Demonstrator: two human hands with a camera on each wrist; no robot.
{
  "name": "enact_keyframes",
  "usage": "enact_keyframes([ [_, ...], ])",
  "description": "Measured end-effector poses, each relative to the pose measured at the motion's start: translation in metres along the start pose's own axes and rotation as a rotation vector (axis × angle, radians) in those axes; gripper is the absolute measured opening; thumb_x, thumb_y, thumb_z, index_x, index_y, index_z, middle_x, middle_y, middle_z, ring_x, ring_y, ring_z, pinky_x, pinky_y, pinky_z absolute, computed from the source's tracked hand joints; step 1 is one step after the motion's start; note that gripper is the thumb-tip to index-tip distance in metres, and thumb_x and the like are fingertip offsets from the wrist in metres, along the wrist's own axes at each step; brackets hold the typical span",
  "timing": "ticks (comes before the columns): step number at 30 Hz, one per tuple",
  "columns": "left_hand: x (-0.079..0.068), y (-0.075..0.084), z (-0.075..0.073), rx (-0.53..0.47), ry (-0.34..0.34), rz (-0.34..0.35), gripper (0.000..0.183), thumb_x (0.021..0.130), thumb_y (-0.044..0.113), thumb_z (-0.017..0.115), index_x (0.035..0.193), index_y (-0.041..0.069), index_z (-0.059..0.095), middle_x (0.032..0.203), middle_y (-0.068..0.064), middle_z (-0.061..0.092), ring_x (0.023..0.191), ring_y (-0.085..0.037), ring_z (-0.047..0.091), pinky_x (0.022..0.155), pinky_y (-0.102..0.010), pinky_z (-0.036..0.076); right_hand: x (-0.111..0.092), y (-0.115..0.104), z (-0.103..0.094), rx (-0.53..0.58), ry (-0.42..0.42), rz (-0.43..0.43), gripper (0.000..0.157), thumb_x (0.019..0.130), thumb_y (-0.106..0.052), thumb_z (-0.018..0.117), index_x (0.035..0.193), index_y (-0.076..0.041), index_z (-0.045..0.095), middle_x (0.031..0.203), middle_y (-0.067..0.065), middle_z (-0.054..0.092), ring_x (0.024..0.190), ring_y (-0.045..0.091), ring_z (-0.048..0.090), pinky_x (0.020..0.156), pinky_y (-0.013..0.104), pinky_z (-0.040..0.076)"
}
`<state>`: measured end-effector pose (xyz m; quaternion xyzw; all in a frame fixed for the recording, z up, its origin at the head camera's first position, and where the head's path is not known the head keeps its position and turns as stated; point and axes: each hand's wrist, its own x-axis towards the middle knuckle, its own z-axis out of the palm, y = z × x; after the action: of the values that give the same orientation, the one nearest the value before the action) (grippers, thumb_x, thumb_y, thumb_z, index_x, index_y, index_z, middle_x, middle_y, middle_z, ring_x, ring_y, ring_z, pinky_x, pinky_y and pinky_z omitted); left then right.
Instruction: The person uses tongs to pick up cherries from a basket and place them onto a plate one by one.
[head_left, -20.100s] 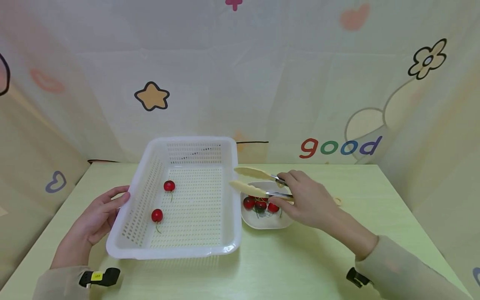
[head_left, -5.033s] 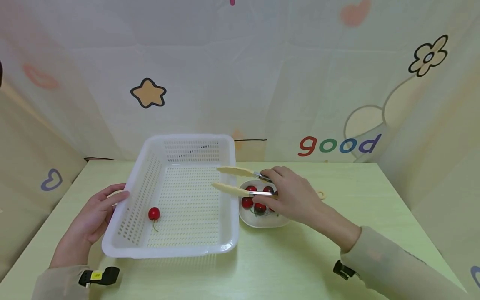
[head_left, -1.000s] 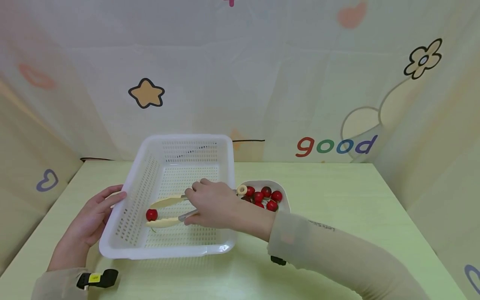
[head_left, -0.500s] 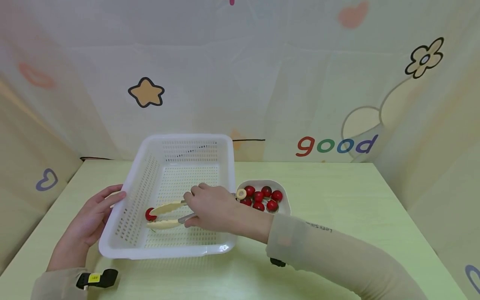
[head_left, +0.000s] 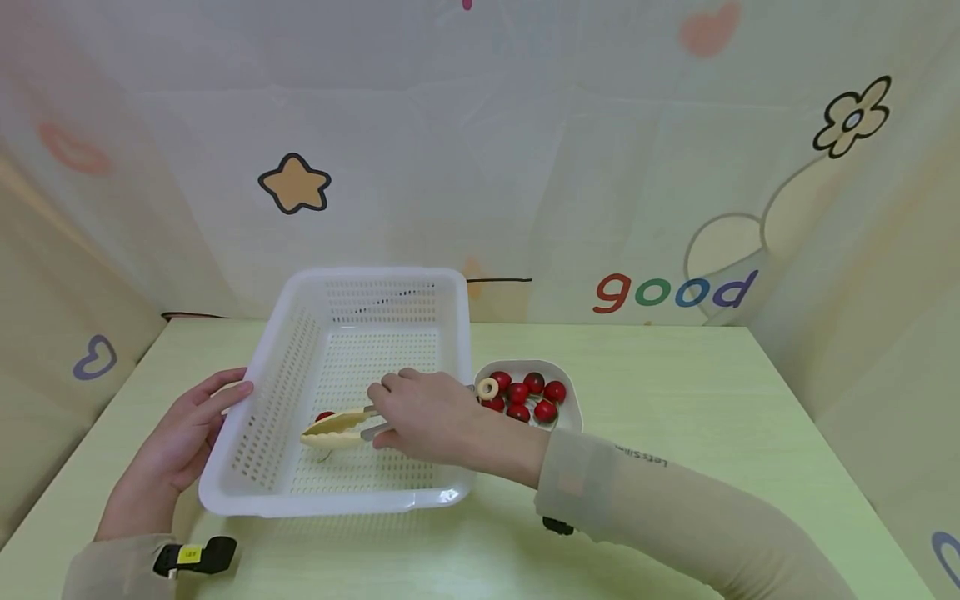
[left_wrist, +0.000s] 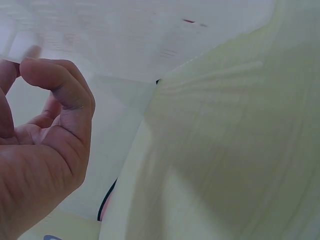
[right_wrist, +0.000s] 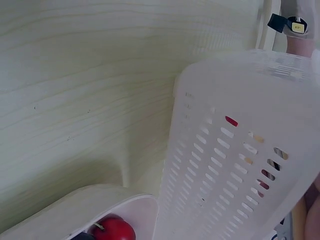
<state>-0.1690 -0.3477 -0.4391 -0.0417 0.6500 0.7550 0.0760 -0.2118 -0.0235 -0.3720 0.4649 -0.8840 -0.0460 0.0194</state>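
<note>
My left hand pinches the left rim of a white perforated plastic basket with thumb and fingers; in the left wrist view the fingers curl up to its edge. The basket is tilted towards me. Inside it, my right hand grips metal-armed tongs with cream tips. Those tips close around one red cherry, mostly hidden behind them, its stem hanging below. Right of the basket sits a white dish with several cherries, partly covered by my right wrist.
A pale green wood-grain table lies under everything. Behind it hangs a patterned cloth, with further cloth on both sides. The basket's right wall stands against the dish in the right wrist view.
Twenty seconds ago two cherries lay in the basket, five seconds ago one. Over the last second the tongs closed on that cherry and shifted it slightly right. The left hand stays at the rim.
</note>
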Motion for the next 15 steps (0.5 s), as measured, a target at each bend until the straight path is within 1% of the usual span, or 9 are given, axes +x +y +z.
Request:
enact_keyframes([
  [4, 0.0005, 0.0000, -0.0005, -0.005, 0.008, -0.005, 0.019, 0.110, 0.023, 0.051, 0.126, 0.031, 0.056, 0.106, 0.004, 0.074, 0.087, -0.021, 0.075, 0.070, -0.038, 0.062, -0.0004, 0.0018, 0.0001, 0.005, 0.012, -0.003, 0.049, 0.095, -0.054, 0.069, 0.124, -0.015, 0.064, 0.109, -0.004, 0.068, 0.093, 0.010, 0.062, 0.064, 0.019, 0.054],
  [15, 0.0005, -0.0007, -0.0002, -0.011, -0.020, 0.008, 0.019, 0.110, 0.021, 0.050, 0.127, 0.029, 0.055, 0.106, 0.002, 0.075, 0.087, -0.022, 0.076, 0.070, -0.038, 0.063, -0.0006, 0.0030, 0.0016, -0.007, -0.040, 0.002, 0.052, 0.095, -0.054, 0.069, 0.127, -0.014, 0.062, 0.113, -0.003, 0.066, 0.099, 0.013, 0.062, 0.067, 0.022, 0.056],
])
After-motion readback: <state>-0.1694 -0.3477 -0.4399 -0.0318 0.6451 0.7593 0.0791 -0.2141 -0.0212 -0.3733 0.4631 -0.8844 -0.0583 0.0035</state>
